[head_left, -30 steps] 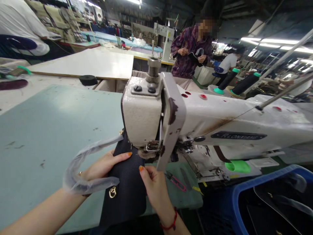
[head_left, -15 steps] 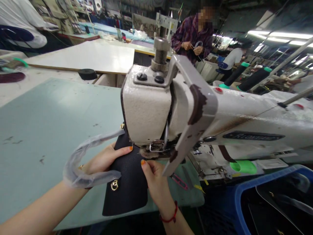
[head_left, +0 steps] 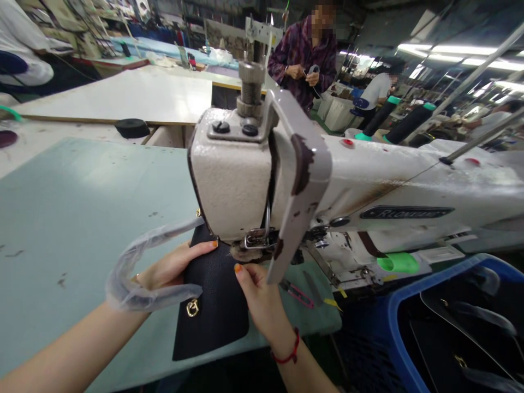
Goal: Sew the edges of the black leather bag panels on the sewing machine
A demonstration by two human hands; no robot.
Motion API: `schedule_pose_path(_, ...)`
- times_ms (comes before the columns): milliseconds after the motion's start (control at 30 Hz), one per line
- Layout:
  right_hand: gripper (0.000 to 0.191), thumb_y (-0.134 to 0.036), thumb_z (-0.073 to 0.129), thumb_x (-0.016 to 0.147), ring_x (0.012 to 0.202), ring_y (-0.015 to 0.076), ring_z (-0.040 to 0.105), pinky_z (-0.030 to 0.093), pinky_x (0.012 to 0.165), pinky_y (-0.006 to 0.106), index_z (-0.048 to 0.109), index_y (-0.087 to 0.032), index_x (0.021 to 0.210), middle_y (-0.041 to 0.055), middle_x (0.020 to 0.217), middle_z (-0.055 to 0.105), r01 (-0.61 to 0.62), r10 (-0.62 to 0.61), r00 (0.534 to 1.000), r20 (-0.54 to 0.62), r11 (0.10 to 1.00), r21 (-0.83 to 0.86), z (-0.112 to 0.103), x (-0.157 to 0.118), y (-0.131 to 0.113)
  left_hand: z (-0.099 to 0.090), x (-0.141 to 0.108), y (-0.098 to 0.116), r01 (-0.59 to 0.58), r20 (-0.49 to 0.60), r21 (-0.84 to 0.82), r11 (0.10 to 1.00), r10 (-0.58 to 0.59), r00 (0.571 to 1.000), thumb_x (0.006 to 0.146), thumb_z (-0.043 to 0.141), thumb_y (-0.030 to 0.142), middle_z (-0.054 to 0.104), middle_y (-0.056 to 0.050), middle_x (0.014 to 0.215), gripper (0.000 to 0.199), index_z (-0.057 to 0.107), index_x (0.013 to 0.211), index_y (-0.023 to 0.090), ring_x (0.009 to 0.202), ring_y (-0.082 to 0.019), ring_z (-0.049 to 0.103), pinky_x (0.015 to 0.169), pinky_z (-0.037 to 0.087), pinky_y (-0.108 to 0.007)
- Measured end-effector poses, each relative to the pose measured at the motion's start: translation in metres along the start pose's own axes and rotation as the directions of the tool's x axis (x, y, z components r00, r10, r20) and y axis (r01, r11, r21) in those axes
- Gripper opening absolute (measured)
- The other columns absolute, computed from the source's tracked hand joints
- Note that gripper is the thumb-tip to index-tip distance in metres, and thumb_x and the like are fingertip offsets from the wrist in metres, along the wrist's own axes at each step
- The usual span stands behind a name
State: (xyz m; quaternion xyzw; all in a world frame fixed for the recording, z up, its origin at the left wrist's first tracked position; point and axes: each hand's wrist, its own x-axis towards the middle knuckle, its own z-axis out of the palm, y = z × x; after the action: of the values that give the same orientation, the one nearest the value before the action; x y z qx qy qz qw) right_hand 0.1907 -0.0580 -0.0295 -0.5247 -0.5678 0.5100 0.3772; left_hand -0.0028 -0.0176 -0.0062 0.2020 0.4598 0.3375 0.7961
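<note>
A black leather bag panel lies under the head of a white sewing machine. My left hand grips the panel's left side, thumb on top and the other fingers hidden beneath. At the right edge, close to the presser foot area, my right hand pinches the panel between thumb and curled fingers. A bag handle wrapped in clear plastic arches over my left wrist. Gold-coloured hardware sits at the handle's near end. The machine's head hides the needle and the stitching spot.
Pink-handled thread snips lie right of my right hand. A blue basket at lower right holds more black panels with wrapped handles. A black roll rests behind the green work surface. A co-worker stands beyond the machine.
My view has turned slightly right, so the machine appears further left and more of the basket shows. Both hands keep their grip on the panel, which has hardly moved.
</note>
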Motion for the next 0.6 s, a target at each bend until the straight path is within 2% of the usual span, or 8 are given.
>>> schedule_pose_path(133, 0.043, -0.047, 0.049, 0.097, 0.064, 0.0131, 0.050, 0.036, 0.057, 0.022, 0.069, -0.013, 0.079, 0.0014, 0.065, 0.057, 0.004, -0.003, 1.000, 0.010, 0.998, -0.066, -0.003, -0.005, -0.006, -0.001, 0.001, 0.000, 0.026, 0.018, -0.070, 0.997, -0.025, 1.000, 0.086, 0.064, 0.024, 0.079, -0.006, 0.094, 0.046, 0.058, 0.129, 0.011, 0.081, -0.021, 0.075, 0.080, 0.057, -0.034)
schedule_pose_path(333, 0.038, -0.040, 0.050, 0.097, 0.065, 0.0139, 0.051, 0.035, 0.056, 0.022, 0.068, -0.014, 0.076, 0.0016, 0.065, 0.057, 0.005, 0.000, 0.999, 0.034, 0.987, -0.160, -0.018, -0.005, -0.017, 0.009, -0.008, -0.013, 0.022, -0.070, -0.137, 0.990, -0.032, 0.997, 0.083, 0.069, 0.026, 0.080, -0.005, 0.090, 0.043, 0.062, 0.124, 0.013, 0.076, -0.024, 0.075, 0.078, 0.058, -0.035)
schedule_pose_path(400, 0.035, -0.036, 0.052, 0.096, 0.067, 0.0149, 0.052, 0.035, 0.057, 0.022, 0.068, -0.014, 0.074, 0.0019, 0.067, 0.059, 0.027, -0.011, 0.996, 0.087, 0.982, -0.187, -0.030, 0.000, -0.022, 0.019, -0.013, -0.025, -0.018, -0.140, -0.183, 0.983, -0.008, 0.990, 0.081, 0.072, 0.029, 0.079, -0.006, 0.098, 0.050, 0.060, 0.128, 0.016, 0.088, -0.028, 0.075, 0.084, 0.058, -0.038)
schedule_pose_path(467, 0.032, -0.033, 0.055, 0.093, 0.067, 0.0152, 0.053, 0.035, 0.057, 0.023, 0.068, -0.015, 0.070, 0.0016, 0.067, 0.060, 0.049, -0.018, 0.990, 0.138, 0.974, -0.221, -0.044, 0.006, -0.028, 0.033, -0.018, -0.037, -0.113, -0.217, -0.225, 0.968, 0.063, 0.974, 0.081, 0.072, 0.029, 0.076, -0.005, 0.112, 0.056, 0.056, 0.134, 0.020, 0.106, -0.031, 0.070, 0.092, 0.057, -0.039)
schedule_pose_path(533, 0.028, -0.031, 0.060, 0.090, 0.064, 0.0147, 0.053, 0.035, 0.056, 0.023, 0.068, -0.016, 0.068, 0.0009, 0.068, 0.062, 0.067, -0.024, 0.985, 0.168, 0.965, -0.255, -0.058, 0.012, -0.033, 0.047, -0.021, -0.049, -0.195, -0.288, -0.269, 0.943, 0.115, 0.951, 0.082, 0.070, 0.026, 0.072, -0.004, 0.123, 0.058, 0.052, 0.136, 0.021, 0.118, -0.030, 0.064, 0.097, 0.056, -0.036)
schedule_pose_path(600, 0.025, -0.029, 0.065, 0.086, 0.061, 0.0140, 0.052, 0.035, 0.056, 0.023, 0.068, -0.017, 0.065, 0.0001, 0.066, 0.061, 0.089, -0.042, 0.984, 0.171, 0.956, -0.280, -0.069, 0.017, -0.039, 0.060, -0.023, -0.058, -0.222, -0.346, -0.320, 0.921, 0.105, 0.932, 0.083, 0.066, 0.024, 0.067, -0.003, 0.130, 0.055, 0.052, 0.136, 0.021, 0.126, -0.029, 0.059, 0.099, 0.056, -0.036)
